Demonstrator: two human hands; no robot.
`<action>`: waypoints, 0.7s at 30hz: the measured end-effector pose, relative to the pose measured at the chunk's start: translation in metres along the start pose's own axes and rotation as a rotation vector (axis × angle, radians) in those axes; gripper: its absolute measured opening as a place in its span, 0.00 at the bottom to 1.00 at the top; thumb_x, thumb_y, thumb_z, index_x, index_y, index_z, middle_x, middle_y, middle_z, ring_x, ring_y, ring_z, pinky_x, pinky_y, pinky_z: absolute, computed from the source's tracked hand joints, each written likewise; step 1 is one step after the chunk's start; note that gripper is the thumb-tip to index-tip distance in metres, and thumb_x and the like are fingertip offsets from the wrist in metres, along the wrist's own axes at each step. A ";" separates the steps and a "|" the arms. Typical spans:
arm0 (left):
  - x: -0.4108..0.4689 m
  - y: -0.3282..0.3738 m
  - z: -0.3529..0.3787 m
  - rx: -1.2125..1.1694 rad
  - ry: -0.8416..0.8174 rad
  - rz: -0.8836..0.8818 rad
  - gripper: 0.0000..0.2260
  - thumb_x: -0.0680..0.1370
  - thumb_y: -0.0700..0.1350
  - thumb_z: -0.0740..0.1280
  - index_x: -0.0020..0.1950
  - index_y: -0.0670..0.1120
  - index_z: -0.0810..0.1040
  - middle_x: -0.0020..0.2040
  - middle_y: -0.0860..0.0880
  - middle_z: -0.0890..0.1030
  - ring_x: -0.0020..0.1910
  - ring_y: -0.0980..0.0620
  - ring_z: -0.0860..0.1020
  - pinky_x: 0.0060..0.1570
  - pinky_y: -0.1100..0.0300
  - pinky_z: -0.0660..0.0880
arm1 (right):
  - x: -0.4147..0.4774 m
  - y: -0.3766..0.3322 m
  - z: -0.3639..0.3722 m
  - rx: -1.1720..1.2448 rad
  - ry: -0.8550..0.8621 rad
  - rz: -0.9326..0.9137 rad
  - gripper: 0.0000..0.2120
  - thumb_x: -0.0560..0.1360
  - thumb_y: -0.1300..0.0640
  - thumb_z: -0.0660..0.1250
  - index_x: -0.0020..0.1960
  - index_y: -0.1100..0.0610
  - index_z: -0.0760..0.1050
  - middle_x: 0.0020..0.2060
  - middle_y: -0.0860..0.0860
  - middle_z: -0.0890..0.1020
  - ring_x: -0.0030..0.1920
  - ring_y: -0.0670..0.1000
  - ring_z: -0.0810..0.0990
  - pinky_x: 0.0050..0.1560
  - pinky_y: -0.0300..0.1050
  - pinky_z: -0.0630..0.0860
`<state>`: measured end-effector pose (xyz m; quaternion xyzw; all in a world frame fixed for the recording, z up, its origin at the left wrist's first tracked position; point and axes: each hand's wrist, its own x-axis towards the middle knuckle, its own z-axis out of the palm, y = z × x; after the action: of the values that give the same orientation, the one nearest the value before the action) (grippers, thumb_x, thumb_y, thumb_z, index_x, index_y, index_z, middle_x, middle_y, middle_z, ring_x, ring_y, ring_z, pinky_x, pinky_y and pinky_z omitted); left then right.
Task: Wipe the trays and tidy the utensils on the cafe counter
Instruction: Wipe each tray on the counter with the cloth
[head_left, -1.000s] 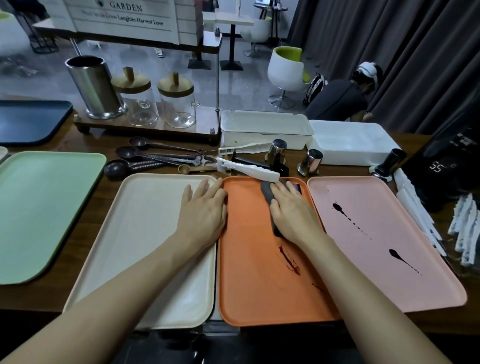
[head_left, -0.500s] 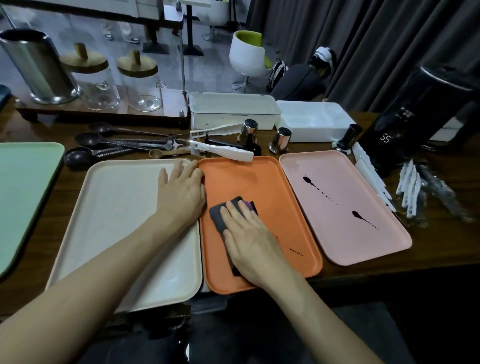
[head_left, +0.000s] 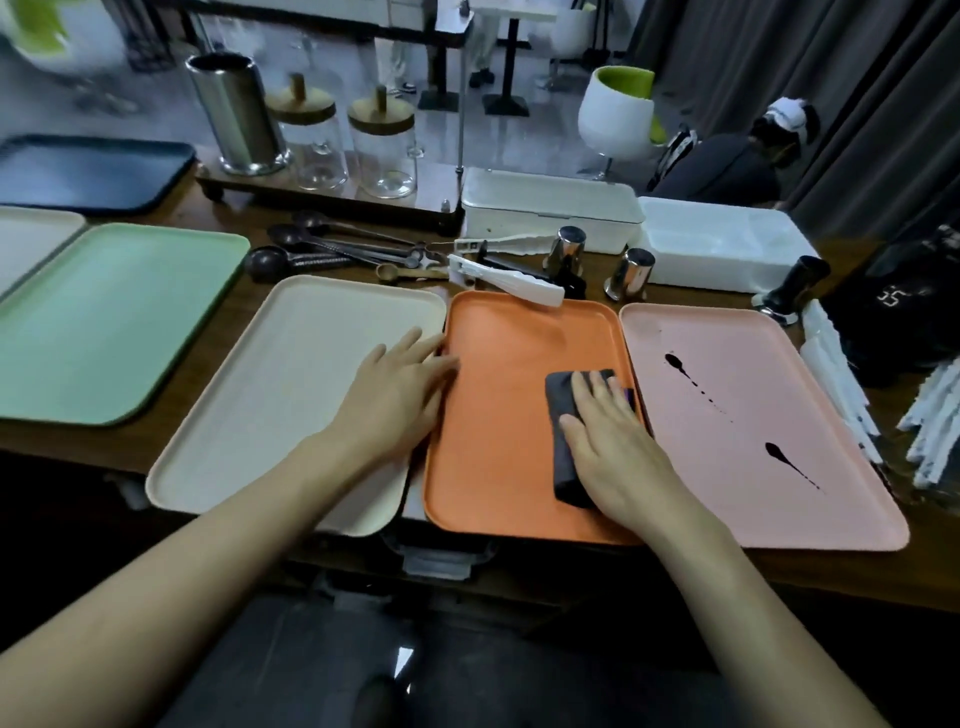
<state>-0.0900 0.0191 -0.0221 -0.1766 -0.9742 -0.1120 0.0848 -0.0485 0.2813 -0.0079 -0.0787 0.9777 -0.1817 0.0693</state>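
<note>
Cloth (head_left: 562, 410): dark grey, soft, limp and probably light. It sits on the right half of the orange tray (head_left: 493, 441), pinned under the right hand (head_left: 610, 441), which lies flat with straight fingers and has no curl round it. Flat-palm pressure suits it; to lift, I'd pinch the exposed far-left corner. Left hand (head_left: 397, 395) is flat too, fingers spread, holding nothing, lying across the cream tray (head_left: 280, 395) with fingertips at the orange tray's left rim, likely as a brace. Trays look stiff, smooth and light, so expect them to slide on the wood; best hold is the raised rim on a long side. Near ends of the cream and orange trays seem to overhang the near edge of the surface (head_left: 241, 291), so pushing hard there could tip them. Pink tray (head_left: 753, 509) touches the orange one on the right and carries two dark streaks (head_left: 784, 460), not yet wiped. Green tray (head_left: 104, 322) is left, apart. Spoons (head_left: 322, 249) and white tongs (head_left: 506, 278) lie loose just beyond the trays; tongs tip rests on the orange far rim. Room beyond: café floor, chair (head_left: 618, 114), dark curtains (head_left: 831, 78).
</note>
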 end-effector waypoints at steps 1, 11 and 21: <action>-0.017 0.006 -0.005 -0.026 -0.012 -0.017 0.22 0.80 0.49 0.54 0.68 0.47 0.78 0.71 0.46 0.76 0.68 0.42 0.71 0.57 0.44 0.73 | -0.005 0.002 -0.004 0.000 0.004 -0.017 0.27 0.86 0.50 0.48 0.82 0.55 0.48 0.82 0.52 0.47 0.81 0.51 0.43 0.79 0.47 0.44; -0.052 0.017 -0.010 0.004 -0.200 -0.144 0.30 0.81 0.57 0.44 0.82 0.50 0.61 0.82 0.50 0.61 0.81 0.40 0.57 0.74 0.42 0.60 | -0.016 -0.048 0.040 -0.155 -0.017 -0.314 0.27 0.86 0.54 0.46 0.82 0.58 0.46 0.82 0.56 0.47 0.81 0.57 0.43 0.80 0.51 0.43; -0.048 0.013 -0.021 -0.010 -0.355 -0.115 0.43 0.70 0.69 0.43 0.84 0.54 0.49 0.84 0.54 0.48 0.83 0.45 0.43 0.79 0.44 0.48 | 0.019 -0.086 0.038 -0.113 -0.011 -0.245 0.28 0.84 0.50 0.48 0.82 0.55 0.50 0.82 0.53 0.52 0.81 0.54 0.47 0.80 0.51 0.49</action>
<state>-0.0387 0.0100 -0.0090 -0.1378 -0.9818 -0.0887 -0.0959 -0.0499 0.1856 -0.0141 -0.2022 0.9691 -0.1330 0.0472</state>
